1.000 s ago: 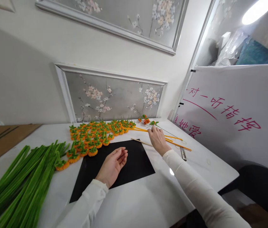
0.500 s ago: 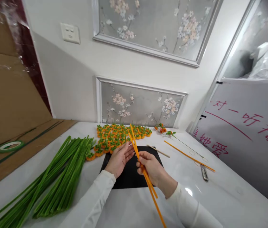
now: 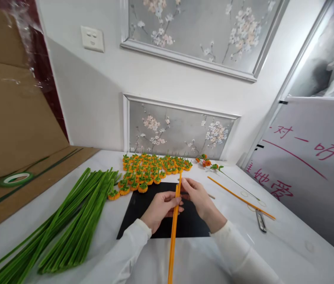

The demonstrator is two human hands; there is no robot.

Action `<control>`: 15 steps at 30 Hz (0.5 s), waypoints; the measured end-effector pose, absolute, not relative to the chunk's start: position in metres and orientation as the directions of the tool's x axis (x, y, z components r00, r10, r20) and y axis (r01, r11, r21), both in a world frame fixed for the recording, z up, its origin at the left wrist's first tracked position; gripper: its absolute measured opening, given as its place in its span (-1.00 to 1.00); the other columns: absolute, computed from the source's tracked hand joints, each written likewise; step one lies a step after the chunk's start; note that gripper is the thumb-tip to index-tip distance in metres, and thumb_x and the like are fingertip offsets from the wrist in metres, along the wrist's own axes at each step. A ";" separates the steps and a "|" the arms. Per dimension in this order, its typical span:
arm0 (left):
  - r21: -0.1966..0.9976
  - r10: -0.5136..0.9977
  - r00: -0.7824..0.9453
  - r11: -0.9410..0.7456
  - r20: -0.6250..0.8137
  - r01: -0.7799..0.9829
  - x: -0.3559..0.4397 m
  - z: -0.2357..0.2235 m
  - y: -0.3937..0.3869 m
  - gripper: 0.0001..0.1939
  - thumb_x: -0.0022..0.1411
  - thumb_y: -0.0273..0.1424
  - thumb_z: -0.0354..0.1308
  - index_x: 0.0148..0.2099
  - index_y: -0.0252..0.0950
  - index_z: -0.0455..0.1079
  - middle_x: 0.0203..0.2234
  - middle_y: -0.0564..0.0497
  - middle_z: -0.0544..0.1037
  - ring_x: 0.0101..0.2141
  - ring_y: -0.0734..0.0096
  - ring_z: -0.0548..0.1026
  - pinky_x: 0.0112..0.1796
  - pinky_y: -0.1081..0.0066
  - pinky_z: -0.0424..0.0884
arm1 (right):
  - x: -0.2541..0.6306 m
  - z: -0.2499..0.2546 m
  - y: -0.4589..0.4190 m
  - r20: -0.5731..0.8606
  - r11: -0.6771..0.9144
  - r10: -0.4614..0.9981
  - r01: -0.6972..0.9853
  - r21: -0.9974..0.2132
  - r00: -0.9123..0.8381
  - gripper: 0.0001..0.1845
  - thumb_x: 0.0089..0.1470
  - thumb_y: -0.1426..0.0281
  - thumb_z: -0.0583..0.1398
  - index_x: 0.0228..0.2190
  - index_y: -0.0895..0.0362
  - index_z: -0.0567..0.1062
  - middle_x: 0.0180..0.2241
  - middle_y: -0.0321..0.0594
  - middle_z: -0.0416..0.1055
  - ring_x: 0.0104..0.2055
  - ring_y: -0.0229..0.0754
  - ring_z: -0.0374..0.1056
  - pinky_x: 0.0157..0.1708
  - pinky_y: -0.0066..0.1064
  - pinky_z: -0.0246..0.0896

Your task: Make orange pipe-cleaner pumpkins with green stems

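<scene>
Several orange pipe cleaners (image 3: 173,240) stand upright in a narrow bundle before me, one end rising above the others. My left hand (image 3: 162,207) is closed around the bundle, thumb across its front. At the upper end, my right hand (image 3: 198,199) has its thumb and forefinger at the taller pipe cleaner, the other fingers partly behind the bundle. Both hands are over a black mat (image 3: 134,209). Just past them are rows of small orange pumpkin-like pieces (image 3: 143,187) with green tops and stems.
Green pipe cleaners (image 3: 75,225) lie heaped at the left. On the right are a single orange pipe cleaner (image 3: 238,195), a utility knife (image 3: 261,221) and a flower stem (image 3: 238,182). Green tape (image 3: 15,179) rests on cardboard (image 3: 54,173). A stick (image 3: 211,196) shows behind my right hand.
My left hand, which was open beside the bundle, now grips it. My right hand has shifted from the bundle's middle up to its top. The pipe cleaners are straighter and closer together.
</scene>
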State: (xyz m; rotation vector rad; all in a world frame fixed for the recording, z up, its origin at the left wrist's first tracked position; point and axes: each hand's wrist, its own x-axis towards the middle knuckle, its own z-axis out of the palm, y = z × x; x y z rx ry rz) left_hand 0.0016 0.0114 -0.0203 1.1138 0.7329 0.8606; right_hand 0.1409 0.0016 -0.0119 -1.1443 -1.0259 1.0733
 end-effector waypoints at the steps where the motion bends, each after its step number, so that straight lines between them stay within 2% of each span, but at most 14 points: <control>1: 0.962 0.861 0.499 0.207 -0.093 -0.177 0.004 -0.020 0.009 -0.81 -0.02 -0.39 0.34 -0.33 -0.39 0.50 -0.45 -0.07 0.54 -0.52 0.46 0.52 -0.51 0.57 0.41 | 0.143 -0.013 0.003 0.044 0.071 0.985 -0.160 -0.984 0.167 -0.61 -0.14 0.10 0.30 -0.38 0.16 0.50 -0.39 -0.24 0.44 -0.37 -0.25 0.33 -0.44 -0.48 0.20; 5: 0.966 0.846 0.513 0.232 -0.143 -0.113 0.009 -0.024 0.005 -0.80 0.04 -0.33 0.30 -0.34 -0.39 0.49 -0.42 -0.11 0.55 -0.51 0.44 0.53 -0.51 0.55 0.40 | 0.143 -0.023 0.005 -0.039 0.003 0.991 -0.316 -0.949 0.128 -0.59 -0.28 0.14 0.37 -0.44 0.18 0.50 -0.46 -0.29 0.40 -0.54 -0.34 0.24 -0.60 -0.51 0.09; 8: 0.954 0.885 0.444 0.240 -0.140 -0.177 0.008 -0.028 0.009 -0.88 0.08 -0.41 0.26 -0.39 -0.40 0.49 -0.39 -0.14 0.55 -0.44 0.43 0.52 -0.50 0.58 0.39 | 0.149 -0.029 0.005 -0.076 -0.012 0.986 -0.393 -0.920 0.149 -0.55 -0.28 0.13 0.37 -0.36 0.15 0.50 -0.42 -0.29 0.39 -0.48 -0.34 0.27 -0.54 -0.51 0.17; 10: 0.942 0.913 0.385 0.241 -0.137 -0.234 0.006 -0.029 0.014 -0.93 0.09 -0.52 0.23 -0.43 -0.43 0.49 -0.39 -0.16 0.55 -0.47 0.51 0.48 -0.52 0.63 0.34 | 0.155 -0.029 0.005 -0.090 -0.010 0.982 -0.436 -0.900 0.164 -0.54 -0.26 0.14 0.36 -0.30 0.13 0.49 -0.43 -0.31 0.37 -0.47 -0.36 0.27 -0.51 -0.53 0.19; 13: 0.932 0.930 0.346 0.229 -0.124 -0.280 0.003 -0.030 0.021 -0.93 0.11 -0.60 0.17 -0.33 -0.45 0.48 -0.38 -0.15 0.54 -0.58 0.66 0.33 -0.63 0.68 0.15 | 0.162 -0.027 0.002 -0.079 -0.018 0.989 -0.442 -0.897 0.121 -0.52 -0.17 0.15 0.32 -0.22 0.14 0.45 -0.56 -0.40 0.26 -0.65 -0.46 0.07 -0.68 -0.61 -0.03; 15: 0.934 0.927 0.354 0.228 -0.123 -0.274 0.002 -0.031 0.024 -0.86 0.15 -0.56 0.13 -0.20 -0.42 0.44 -0.36 -0.13 0.53 -0.61 0.69 0.24 -0.67 0.67 0.03 | 0.162 -0.027 0.000 -0.025 -0.003 0.998 -0.329 -0.944 0.063 -0.50 -0.07 0.12 0.25 -0.15 0.15 0.41 -0.63 -0.46 0.21 -0.73 -0.50 -0.11 -0.75 -0.62 -0.27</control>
